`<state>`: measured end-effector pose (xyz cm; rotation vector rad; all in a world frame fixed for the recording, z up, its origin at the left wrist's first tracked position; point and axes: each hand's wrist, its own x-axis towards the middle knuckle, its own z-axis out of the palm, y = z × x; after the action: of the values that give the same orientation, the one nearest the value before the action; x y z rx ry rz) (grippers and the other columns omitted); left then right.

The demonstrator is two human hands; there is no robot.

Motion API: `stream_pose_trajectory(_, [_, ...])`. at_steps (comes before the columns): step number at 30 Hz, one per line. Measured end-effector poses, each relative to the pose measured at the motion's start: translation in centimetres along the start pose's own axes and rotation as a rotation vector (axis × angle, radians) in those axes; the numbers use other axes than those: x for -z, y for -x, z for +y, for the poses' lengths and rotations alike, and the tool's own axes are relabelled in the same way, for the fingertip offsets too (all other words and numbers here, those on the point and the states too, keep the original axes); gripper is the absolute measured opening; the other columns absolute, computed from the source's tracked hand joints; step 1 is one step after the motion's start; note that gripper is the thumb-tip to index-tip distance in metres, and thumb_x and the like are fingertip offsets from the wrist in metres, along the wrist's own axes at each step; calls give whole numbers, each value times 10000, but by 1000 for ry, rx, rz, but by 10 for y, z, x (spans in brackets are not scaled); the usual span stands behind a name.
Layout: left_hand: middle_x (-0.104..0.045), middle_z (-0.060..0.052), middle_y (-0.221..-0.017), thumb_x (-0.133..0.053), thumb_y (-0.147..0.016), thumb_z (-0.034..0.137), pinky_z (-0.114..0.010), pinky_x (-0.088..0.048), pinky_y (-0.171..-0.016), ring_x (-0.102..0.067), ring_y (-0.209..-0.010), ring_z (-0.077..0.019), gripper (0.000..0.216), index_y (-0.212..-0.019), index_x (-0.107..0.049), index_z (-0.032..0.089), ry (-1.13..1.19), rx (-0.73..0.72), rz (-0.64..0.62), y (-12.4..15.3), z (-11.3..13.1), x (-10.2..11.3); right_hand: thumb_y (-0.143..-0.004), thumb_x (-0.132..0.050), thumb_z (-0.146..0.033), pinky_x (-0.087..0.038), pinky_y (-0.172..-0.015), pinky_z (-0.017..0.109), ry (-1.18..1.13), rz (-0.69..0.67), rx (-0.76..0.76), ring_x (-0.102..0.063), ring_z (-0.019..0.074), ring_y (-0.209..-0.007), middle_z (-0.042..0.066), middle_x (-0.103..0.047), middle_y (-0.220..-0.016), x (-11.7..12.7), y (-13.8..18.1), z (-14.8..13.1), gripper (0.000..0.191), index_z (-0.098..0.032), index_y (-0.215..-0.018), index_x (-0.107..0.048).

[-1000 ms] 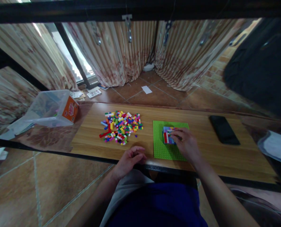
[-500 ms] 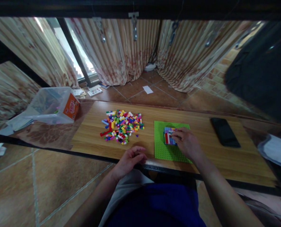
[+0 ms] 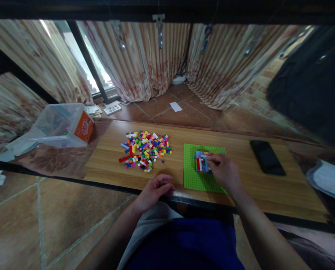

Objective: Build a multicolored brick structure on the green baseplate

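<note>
A block of joined toy bricks (image 3: 200, 164) in blue, red, white and other colours stands on a green baseplate (image 3: 192, 182). My right hand (image 3: 225, 170) reaches over its right side, thumb and fingertips pinched at the top. Whatever sits in the pinch is too small and covered to make out. By the table's front edge, left of the baseplate, my left hand (image 3: 157, 185) rests with loosely bent fingers and nothing in it. A pile of loose toy bricks (image 3: 147, 150) in many colours lies beyond it.
A black phone (image 3: 267, 157) lies right of the baseplate on the wooden table (image 3: 105, 165). Off the left end stands a clear plastic box (image 3: 63, 140) with an orange label. A dark rail (image 3: 184, 13) with hanging clips crosses overhead, and curtains hang behind.
My right hand has shifted slightly right over the block, its fingertips drawn back from the white and red bricks. My left hand stays where it was.
</note>
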<state>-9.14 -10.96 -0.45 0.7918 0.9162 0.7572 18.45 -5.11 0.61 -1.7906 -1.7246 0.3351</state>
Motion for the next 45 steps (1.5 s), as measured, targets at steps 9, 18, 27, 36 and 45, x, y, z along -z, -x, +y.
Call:
stream_pose_trajectory(9, [-704,-25,-809,-740,-767,375,-262,-488,-699,-627,-687,-120,388,-1049,-592,154,-16,-24,-23,-1,-2,2,-852,-552,-319,-499,-852,396,18,-26,180,-619,228,-949,86,-650,-1013,-1,12,8,205,-208,-843,-724])
stream_pose_trajectory(18, [-707,-25,-815,-740,-769,357,-264,-491,-713,-627,-689,-118,374,-1053,-599,159,-6,-14,-10,0,-2,1,-887,-533,-249,-464,-919,424,290,-60,311,-563,267,-1051,120,-629,-1045,-3,12,-1,201,-175,-890,-720])
stream_pose_trajectory(27, [-703,-24,-798,-744,-759,371,-258,-489,-690,-625,-680,-119,384,-1043,-600,157,-9,-23,-11,0,-1,0,-865,-545,-217,-466,-886,407,397,-27,352,-562,269,-974,124,-642,-1013,-3,14,-10,173,-165,-853,-710])
stream_pose_trajectory(36, [-705,-22,-803,-750,-759,375,-251,-492,-693,-627,-683,-113,394,-1047,-596,155,-5,-24,-13,1,-3,1,-930,-448,-215,-463,-861,386,382,10,447,-569,244,-923,108,-661,-925,-5,12,-7,280,-196,-779,-683])
stream_pose_trajectory(45, [-708,-23,-808,-736,-772,353,-252,-496,-696,-631,-689,-113,365,-1048,-598,158,0,-26,-23,0,-2,1,-933,-452,-311,-480,-821,388,188,61,256,-600,232,-860,97,-675,-878,-8,6,-3,288,-200,-766,-659])
